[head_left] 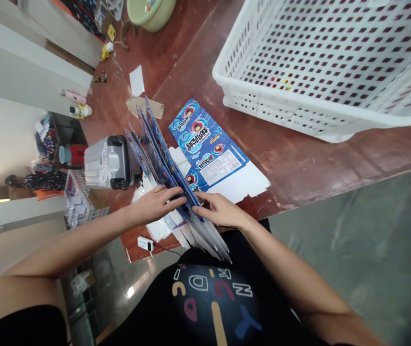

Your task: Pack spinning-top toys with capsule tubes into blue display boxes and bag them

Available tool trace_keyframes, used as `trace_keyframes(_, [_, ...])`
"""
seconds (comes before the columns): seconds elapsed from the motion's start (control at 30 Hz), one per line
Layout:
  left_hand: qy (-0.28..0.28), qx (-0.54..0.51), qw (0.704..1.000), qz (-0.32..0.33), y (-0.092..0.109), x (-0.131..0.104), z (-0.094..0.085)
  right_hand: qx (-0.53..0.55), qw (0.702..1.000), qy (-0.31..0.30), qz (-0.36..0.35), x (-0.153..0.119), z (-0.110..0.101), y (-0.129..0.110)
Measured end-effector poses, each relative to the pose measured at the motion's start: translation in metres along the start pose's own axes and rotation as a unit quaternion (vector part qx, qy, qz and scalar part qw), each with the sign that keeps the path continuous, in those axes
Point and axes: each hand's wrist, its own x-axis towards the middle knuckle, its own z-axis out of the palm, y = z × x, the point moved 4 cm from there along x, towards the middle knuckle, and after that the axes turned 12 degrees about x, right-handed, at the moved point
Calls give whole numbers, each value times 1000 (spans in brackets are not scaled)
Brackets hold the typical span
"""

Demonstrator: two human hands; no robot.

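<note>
A bundle of flat, blue printed carton sheets [165,163] stands on edge in front of me, fanned slightly apart, with white lower ends close to my body. My left hand [160,204] lies across the bundle's left side, its fingers reaching over the upper edges. On the other side, my right hand [217,210] holds the bundle's near edges between thumb and fingers. A flat pile of the same blue cartons [208,144], printed with spinning-top pictures and a white text panel, lies beside the bundle. White flaps stick out from under it.
A white perforated plastic crate [284,103] stands at the right on the reddish table [191,62]. A pale green basin [151,17] is at the back. A grey suitcase [107,162] stands at the left. A small white device [145,243] with a cable lies near the table edge.
</note>
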Motion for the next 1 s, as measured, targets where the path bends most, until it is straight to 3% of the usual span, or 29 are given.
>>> trace_keyframes(0.17, [-7,-26,999,-20,4,-9,0,-80,995,20,59,0,10,-6])
trace_keyframes(0.3, [6,-45,999,-18,8,-19,-4,-134,987,48,70,-1,5,-6])
trace_keyframes(0.6, [88,-18,996,24,17,-33,-16,-83,995,31,42,-2,6,-5])
trace_keyframes(0.87, [98,-22,995,29,18,-34,-21,-87,995,31,46,-1,7,-4])
trace_keyframes(1.0, [77,-15,997,17,16,-33,-21,-95,994,26,46,0,8,-5])
